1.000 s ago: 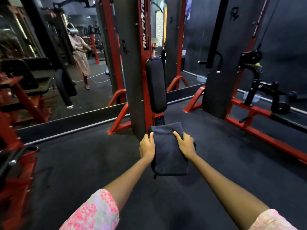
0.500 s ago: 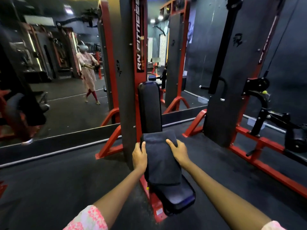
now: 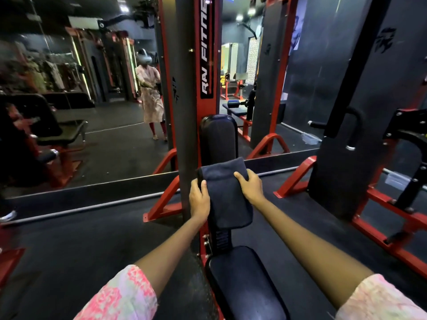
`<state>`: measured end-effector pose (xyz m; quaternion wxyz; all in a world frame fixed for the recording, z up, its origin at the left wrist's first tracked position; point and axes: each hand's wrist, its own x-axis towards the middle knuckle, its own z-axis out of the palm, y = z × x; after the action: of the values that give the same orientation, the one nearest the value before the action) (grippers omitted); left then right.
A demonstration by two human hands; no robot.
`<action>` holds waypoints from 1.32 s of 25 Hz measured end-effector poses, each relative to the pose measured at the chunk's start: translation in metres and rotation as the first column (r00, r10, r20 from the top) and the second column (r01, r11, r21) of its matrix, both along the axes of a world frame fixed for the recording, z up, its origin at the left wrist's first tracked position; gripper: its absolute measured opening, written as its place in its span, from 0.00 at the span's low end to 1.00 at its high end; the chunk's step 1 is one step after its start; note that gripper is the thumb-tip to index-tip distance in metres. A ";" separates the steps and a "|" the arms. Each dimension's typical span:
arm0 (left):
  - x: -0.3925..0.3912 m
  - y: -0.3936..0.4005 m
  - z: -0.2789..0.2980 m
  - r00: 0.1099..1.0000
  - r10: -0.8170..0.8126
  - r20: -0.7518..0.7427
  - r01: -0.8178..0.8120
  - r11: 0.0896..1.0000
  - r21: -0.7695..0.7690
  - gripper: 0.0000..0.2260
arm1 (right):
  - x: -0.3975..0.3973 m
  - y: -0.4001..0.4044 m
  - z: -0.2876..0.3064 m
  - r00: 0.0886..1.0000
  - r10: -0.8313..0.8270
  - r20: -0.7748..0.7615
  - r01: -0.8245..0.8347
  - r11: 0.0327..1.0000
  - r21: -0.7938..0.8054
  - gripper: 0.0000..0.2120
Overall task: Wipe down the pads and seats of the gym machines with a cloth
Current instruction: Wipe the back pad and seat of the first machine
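Observation:
A folded dark blue-grey cloth (image 3: pixel 225 195) hangs in front of the lower end of an upright black back pad (image 3: pixel 218 137) on a red and grey machine. My left hand (image 3: pixel 199 199) grips the cloth's left edge, thumb on its front. My right hand (image 3: pixel 250 186) holds the right edge near the top, fingers curled over it. Below, the machine's black seat (image 3: pixel 245 285) shows in full. Whether the cloth touches the pad is hidden.
The machine's grey upright (image 3: pixel 187 112) stands just left of the pad. A wall mirror (image 3: pixel 92 112) behind shows a person's reflection. A second red-framed machine (image 3: pixel 360 144) stands to the right, its base rails (image 3: pixel 392 232) on the dark rubber floor (image 3: pixel 69 245).
The view has tilted and come closer, so the seat is now uncovered below the cloth. Both hands with the cloth have risen from the seat toward the back pad's lower end.

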<state>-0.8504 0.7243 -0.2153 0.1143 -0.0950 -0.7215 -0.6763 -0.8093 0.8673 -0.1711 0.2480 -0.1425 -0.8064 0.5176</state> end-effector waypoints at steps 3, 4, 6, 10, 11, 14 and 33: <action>-0.040 0.028 0.012 0.999 0.020 0.027 -0.022 0.998 0.056 0.12 | -0.053 0.031 0.006 0.998 0.059 -0.002 -0.059 0.998 0.021 0.09; -0.052 0.037 0.018 0.999 0.023 0.046 -0.028 0.995 0.094 0.13 | -0.068 0.040 0.011 0.997 0.078 0.005 -0.078 0.996 0.045 0.09; -0.078 0.054 0.032 0.996 0.041 0.075 -0.053 0.985 0.163 0.13 | -0.103 0.058 0.026 0.992 0.121 0.035 -0.124 0.985 0.118 0.06; -0.131 0.075 0.049 0.985 0.160 0.067 -0.168 0.977 0.133 0.10 | -0.165 0.078 0.058 0.985 0.165 0.046 -0.171 0.957 0.232 0.07; -0.140 0.079 0.051 0.981 0.183 0.059 -0.190 0.972 0.136 0.10 | -0.177 0.079 0.065 0.985 0.170 0.018 -0.168 0.945 0.281 0.09; -0.165 0.092 0.057 0.978 0.204 0.048 -0.209 0.968 0.142 0.10 | -0.214 0.082 0.089 0.982 0.170 -0.078 -0.121 0.896 0.428 0.13; -0.282 0.095 0.132 0.951 -0.297 -0.083 0.307 0.902 0.303 0.25 | -0.274 0.052 0.079 0.982 -0.149 -0.113 0.187 0.779 0.598 0.23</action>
<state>-1.1324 0.8192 -0.0836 0.0343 -0.1980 -0.5800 -0.7895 -1.0838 0.9191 -0.0923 0.3495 -0.1115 -0.9058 0.2121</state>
